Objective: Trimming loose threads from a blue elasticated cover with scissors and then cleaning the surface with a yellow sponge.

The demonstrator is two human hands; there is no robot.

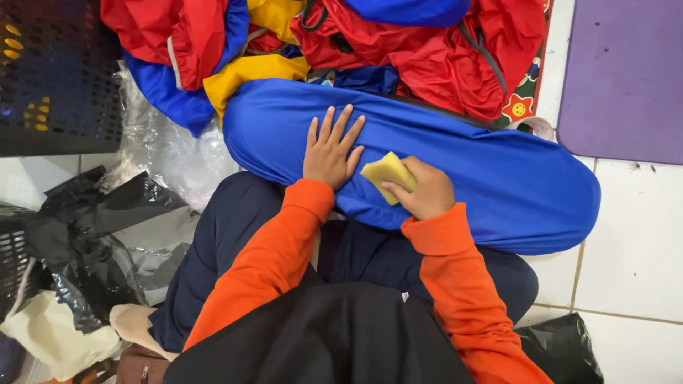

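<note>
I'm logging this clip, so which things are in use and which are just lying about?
In use: left hand flat on the long blue fabric bundle; right hand holding a yellow sponge block.
Lying about: red, blue and yellow garments, black plastic bags, purple mat.

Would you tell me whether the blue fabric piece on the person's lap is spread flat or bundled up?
Bundled: the blue fabric piece forms a rounded, elongated roll across the lap.

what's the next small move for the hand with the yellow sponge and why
Probably a short stroke of the yellow sponge along the blue fabric: the right hand holds it against the cloth, and the left hand lies flat, pinning the fabric.
</note>
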